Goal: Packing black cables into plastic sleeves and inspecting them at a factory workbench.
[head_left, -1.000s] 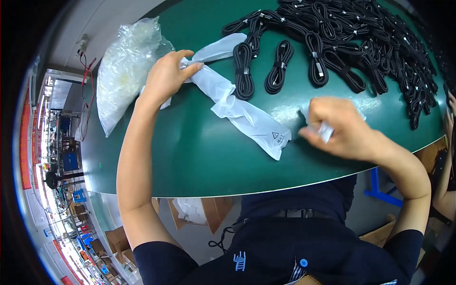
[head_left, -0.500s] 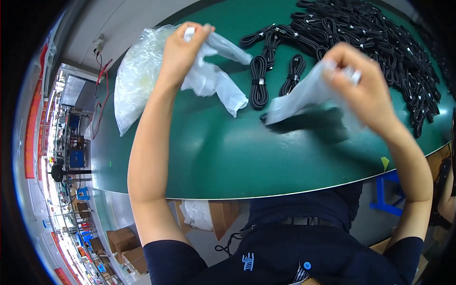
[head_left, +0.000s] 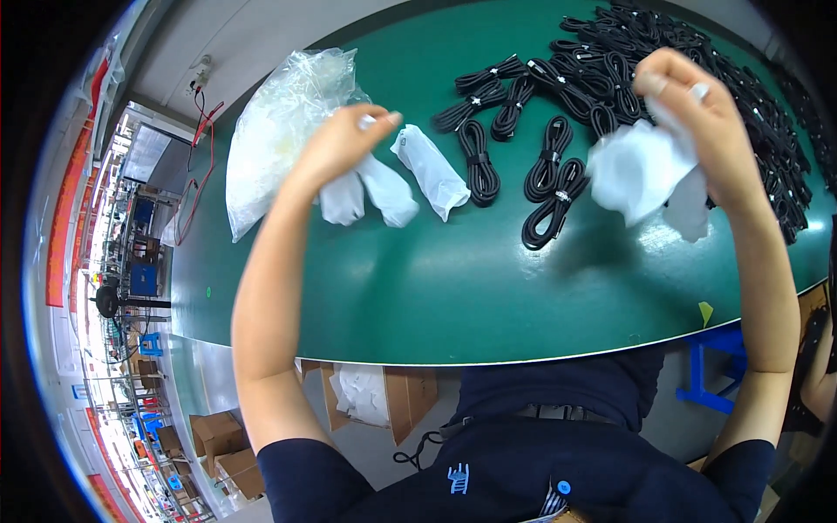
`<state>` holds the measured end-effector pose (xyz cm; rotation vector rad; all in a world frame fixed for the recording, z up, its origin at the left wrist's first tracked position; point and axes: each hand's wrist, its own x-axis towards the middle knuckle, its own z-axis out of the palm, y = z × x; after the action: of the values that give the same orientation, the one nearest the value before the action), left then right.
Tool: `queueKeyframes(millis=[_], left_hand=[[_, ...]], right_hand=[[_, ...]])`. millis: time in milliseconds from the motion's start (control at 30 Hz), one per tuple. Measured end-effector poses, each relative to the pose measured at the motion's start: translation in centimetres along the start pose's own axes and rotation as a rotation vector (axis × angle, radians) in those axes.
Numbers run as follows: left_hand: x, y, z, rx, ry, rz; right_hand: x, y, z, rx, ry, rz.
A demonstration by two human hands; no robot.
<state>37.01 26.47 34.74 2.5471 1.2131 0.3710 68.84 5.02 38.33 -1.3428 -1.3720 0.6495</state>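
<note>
My left hand point(head_left: 349, 144) is closed in a pinch on thin white plastic bags point(head_left: 390, 193), which hang down over the green table. Just right of them another white plastic bag point(head_left: 430, 173) lies apart on the tabletop. My right hand point(head_left: 702, 118), slightly blurred, grips crumpled white plastic bags point(head_left: 638, 170) held above the table. Left of these bags, a coiled black cable point(head_left: 554, 205) touches a second coiled cable point(head_left: 547, 157). One more coiled cable point(head_left: 478, 163) rests beside the lone bag.
A large clear plastic sack point(head_left: 283, 135) stands behind my left hand. A big pile of coiled black cables point(head_left: 689, 65) covers the far right of the green table point(head_left: 453, 296). Below its near edge are a cardboard box point(head_left: 410, 401) and a blue stool point(head_left: 711, 370).
My right hand has moved up and right with its bags, uncovering a coiled cable below. My left hand has come lower, and a white bag now lies separate beside its bags.
</note>
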Motion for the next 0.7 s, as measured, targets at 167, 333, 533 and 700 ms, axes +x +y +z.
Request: queueKeyframes(millis=[167,333,533,700], left_hand=[[1.7,-0.9,4.7,-0.197,0.034,-0.093],[4.6,4.4,0.1,-0.461,0.293,0.191],[4.3,16.8,-2.5,-0.851,0.223,0.164],[3.1,20.5,0.6,-1.662,-0.436,0.579]], right_hand=[[-1.0,0.4,2.2,-0.030,-0.143,0.008],[0.9,1.4,-1.8,0.102,0.030,0.172],[6.0,-1.8,1.7,0.124,0.428,-0.173],[7.3,-4.7,6.2,0.753,0.399,-0.301]])
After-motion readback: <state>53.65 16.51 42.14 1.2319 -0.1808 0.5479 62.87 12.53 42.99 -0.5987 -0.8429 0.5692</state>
